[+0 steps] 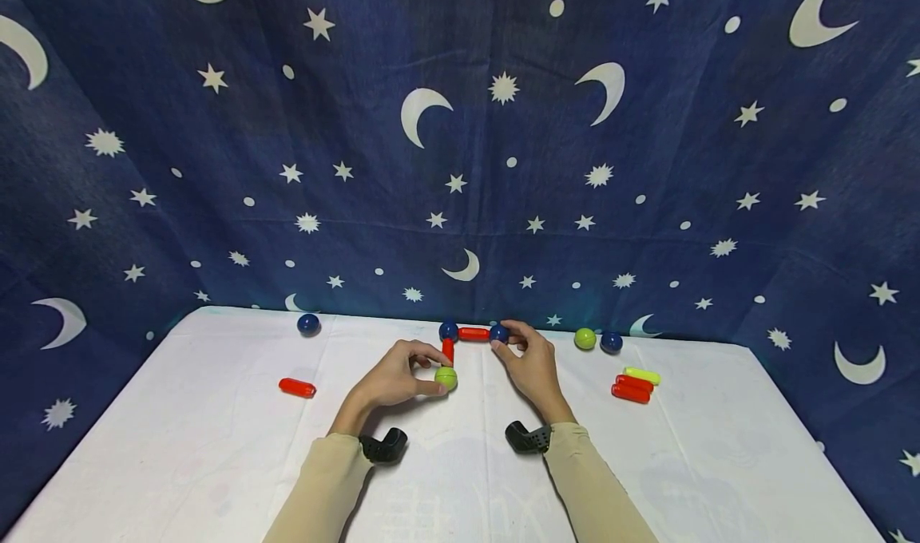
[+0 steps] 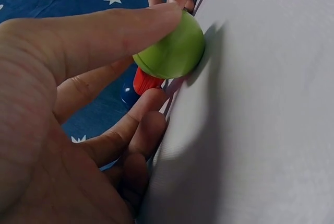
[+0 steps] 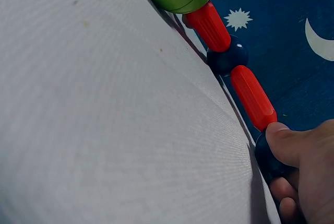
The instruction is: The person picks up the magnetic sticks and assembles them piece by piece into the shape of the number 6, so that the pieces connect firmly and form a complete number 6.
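Two red rods and three balls form an L-shaped chain on the white table. My left hand pinches the green ball at the near end between thumb and fingers. From that ball a red rod runs back to the dark blue corner ball. A second red rod leads right from the corner to another dark blue ball. Thumb and fingers of my right hand grip that right-end ball. In the left wrist view the thumb covers part of the green ball.
A loose blue ball and a red rod lie at left. On the right are a green ball, a blue ball, a yellow-green rod and two red rods. A star-patterned cloth hangs behind.
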